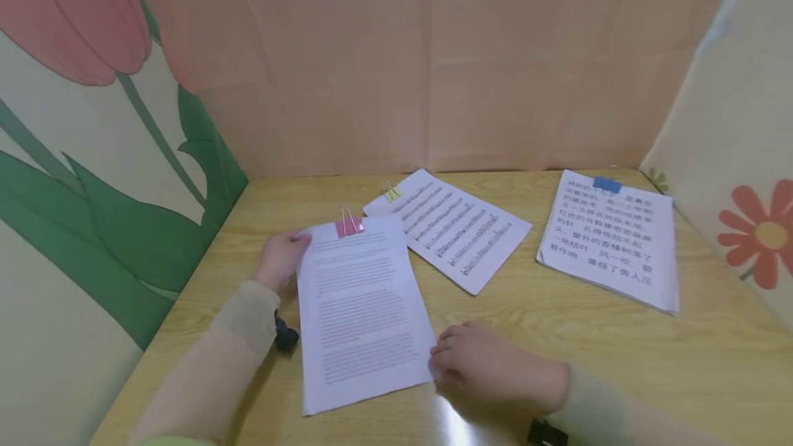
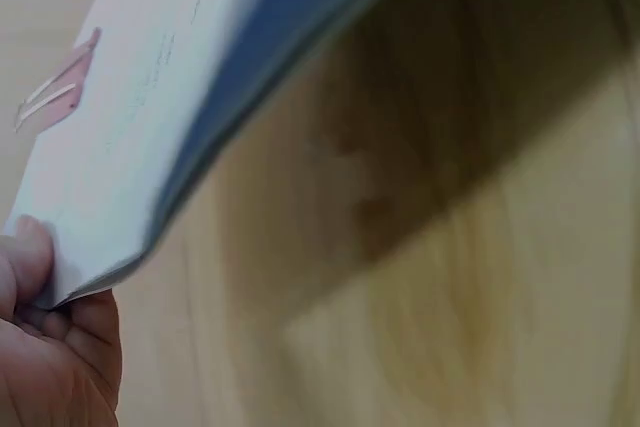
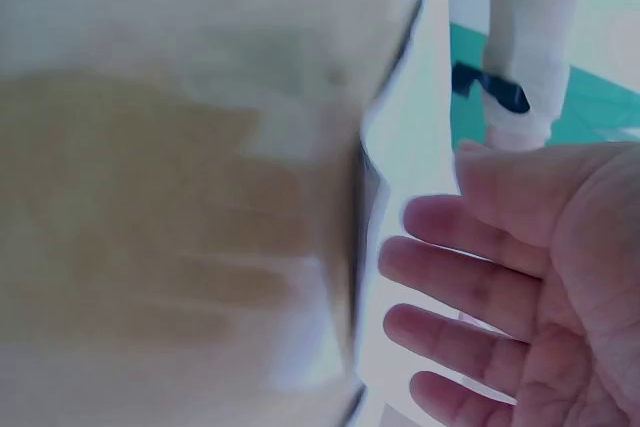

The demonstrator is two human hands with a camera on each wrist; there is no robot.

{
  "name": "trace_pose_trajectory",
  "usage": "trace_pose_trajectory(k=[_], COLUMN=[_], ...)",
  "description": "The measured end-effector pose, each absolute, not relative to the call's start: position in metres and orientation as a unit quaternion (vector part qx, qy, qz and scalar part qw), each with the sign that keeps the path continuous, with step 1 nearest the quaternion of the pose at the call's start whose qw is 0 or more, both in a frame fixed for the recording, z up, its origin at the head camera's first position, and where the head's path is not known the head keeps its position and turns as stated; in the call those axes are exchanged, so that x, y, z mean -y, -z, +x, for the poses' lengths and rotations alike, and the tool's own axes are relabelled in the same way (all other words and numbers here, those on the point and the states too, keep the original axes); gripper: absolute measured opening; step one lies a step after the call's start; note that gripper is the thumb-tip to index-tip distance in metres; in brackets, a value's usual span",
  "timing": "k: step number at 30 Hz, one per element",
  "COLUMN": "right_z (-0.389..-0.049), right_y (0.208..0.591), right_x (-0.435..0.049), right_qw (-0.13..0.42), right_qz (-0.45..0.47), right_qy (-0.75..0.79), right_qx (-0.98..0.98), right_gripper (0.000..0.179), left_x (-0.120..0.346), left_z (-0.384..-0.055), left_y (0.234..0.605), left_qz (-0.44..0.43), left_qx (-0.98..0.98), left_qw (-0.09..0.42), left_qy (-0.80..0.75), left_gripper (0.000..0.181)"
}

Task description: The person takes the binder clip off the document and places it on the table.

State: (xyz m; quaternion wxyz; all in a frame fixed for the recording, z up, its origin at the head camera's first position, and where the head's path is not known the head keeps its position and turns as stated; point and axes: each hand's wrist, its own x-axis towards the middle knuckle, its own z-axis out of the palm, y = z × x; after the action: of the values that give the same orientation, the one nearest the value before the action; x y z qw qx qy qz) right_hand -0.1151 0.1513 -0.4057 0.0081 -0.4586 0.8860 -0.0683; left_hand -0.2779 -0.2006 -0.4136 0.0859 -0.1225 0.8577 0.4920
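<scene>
A stack of printed sheets [image 1: 365,308] with a pink binder clip [image 1: 350,226] at its top edge is tilted up off the table. My left hand [image 1: 281,260] pinches its upper left corner; in the left wrist view the thumb [image 2: 32,252] lies on top and the fingers curl beneath. By the stack's lower right edge is my right hand [image 1: 489,367]. The right wrist view shows its fingers [image 3: 460,272] nearly straight and spread against the paper [image 3: 405,167]; whether they press on it I cannot tell.
Behind lies a sheet-music stack [image 1: 458,232] with a yellow binder clip [image 1: 392,193]. At the right is a stack of large-print Chinese text [image 1: 610,246] with a blue clip [image 1: 608,185]. Walls enclose the wooden table [image 1: 495,308] at the back and sides.
</scene>
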Motion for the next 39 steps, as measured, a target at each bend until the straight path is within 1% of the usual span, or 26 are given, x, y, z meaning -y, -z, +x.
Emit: trace_pose_trajectory(k=[3,5,8,10,13,17,20,24,26,29,31,34,39], right_z=[-0.125,-0.134,-0.152,-0.165,-0.188,-0.217,-0.235,-0.257,-0.267,-0.277,-0.281,-0.286,-0.288], right_y=[0.394,0.383,0.364,0.35,0.33,0.31,0.298,0.286,0.282,0.274,0.27,0.264,0.259], right_x=[-0.156,-0.159,-0.164,-0.167,-0.173,-0.18,-0.182,-0.181,-0.181,-0.181,-0.182,-0.184,-0.186], right_qw=[-0.032,-0.06,-0.09,-0.094,-0.083,-0.048,-0.027,0.001,0.029,0.086,0.123,0.168,0.223], right_qz=[-0.452,-0.441,-0.415,-0.386,-0.337,-0.261,-0.218,-0.199,-0.195,-0.183,-0.171,-0.155,-0.135], right_qy=[0.081,0.089,0.11,0.124,0.153,0.194,0.224,0.259,0.278,0.314,0.332,0.349,0.388], right_qx=[-0.888,-0.891,-0.899,-0.909,-0.925,-0.944,-0.949,-0.945,-0.94,-0.927,-0.92,-0.909,-0.884], right_gripper=[0.017,0.021,0.02,0.021,0.022,0.032,0.041,0.057,0.066,0.074,0.074,0.068,0.059], left_x=[0.188,0.179,0.162,0.15,0.13,0.108,0.094,0.077,0.071,0.064,0.06,0.056,0.053], left_z=[-0.275,-0.273,-0.271,-0.27,-0.269,-0.268,-0.268,-0.266,-0.265,-0.264,-0.264,-0.263,-0.26], left_y=[0.406,0.401,0.391,0.385,0.376,0.369,0.366,0.361,0.359,0.355,0.354,0.351,0.349], left_qz=[-0.102,-0.089,-0.068,-0.052,-0.039,-0.018,0.01,0.038,0.043,0.05,0.058,0.068,0.073], left_qx=[-0.854,-0.855,-0.855,-0.849,-0.842,-0.835,-0.832,-0.822,-0.814,-0.811,-0.812,-0.814,-0.811], left_qw=[0.072,0.065,0.052,0.045,0.044,0.056,0.043,0.022,0.025,0.03,0.033,0.03,0.033], left_qy=[-0.505,-0.507,-0.512,-0.524,-0.537,-0.547,-0.553,-0.568,-0.579,-0.582,-0.58,-0.576,-0.58], left_gripper=[0.047,0.044,0.04,0.037,0.033,0.029,0.027,0.026,0.027,0.026,0.025,0.023,0.022])
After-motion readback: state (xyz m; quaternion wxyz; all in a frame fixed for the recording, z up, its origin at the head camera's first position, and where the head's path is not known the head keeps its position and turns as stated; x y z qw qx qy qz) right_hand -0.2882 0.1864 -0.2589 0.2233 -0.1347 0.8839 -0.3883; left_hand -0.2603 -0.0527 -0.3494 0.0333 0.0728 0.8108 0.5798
